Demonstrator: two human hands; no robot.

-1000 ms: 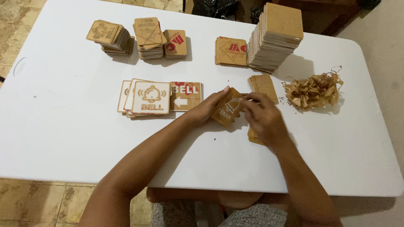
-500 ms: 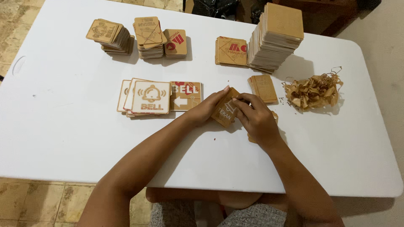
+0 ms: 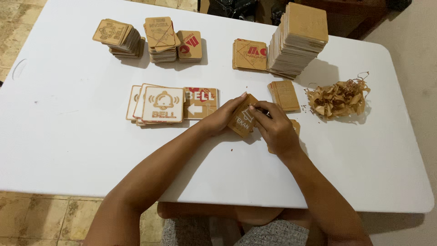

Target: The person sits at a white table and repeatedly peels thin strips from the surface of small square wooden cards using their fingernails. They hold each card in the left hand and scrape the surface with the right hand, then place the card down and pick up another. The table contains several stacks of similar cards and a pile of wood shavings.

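View from above of a white table (image 3: 68,150). A square brown plaque (image 3: 242,119), thin and flat like cut board, carries pale engraved lettering and an outline figure on its upper face; it sits tilted, one corner pointing away from the person, near the middle of the table and just above its surface. The left hand (image 3: 223,116) holds the plaque by its left edge, fingers close together and curled along that edge, with one fingertip reaching the far corner. The right hand (image 3: 273,125) meets the plaque from the right; its fingers (image 3: 260,109) are bent and bunched over the upper right part of the face, pinching at the surface. Whether they grip a loose film or only press on the board cannot be told. A second brown piece (image 3: 296,127) shows partly beneath the right hand.

Just left of the plaque lies a row of overlapping white-faced bell signs (image 3: 162,105) and a brown sign with a white arrow (image 3: 201,104). Just right of it lies a small brown stack (image 3: 284,94), and beyond that a heap of curled brown peelings (image 3: 337,97). Along the far edge stand a tall stack of blank boards (image 3: 298,40), a low stack with red markings (image 3: 250,54) and three further stacks (image 3: 159,38).
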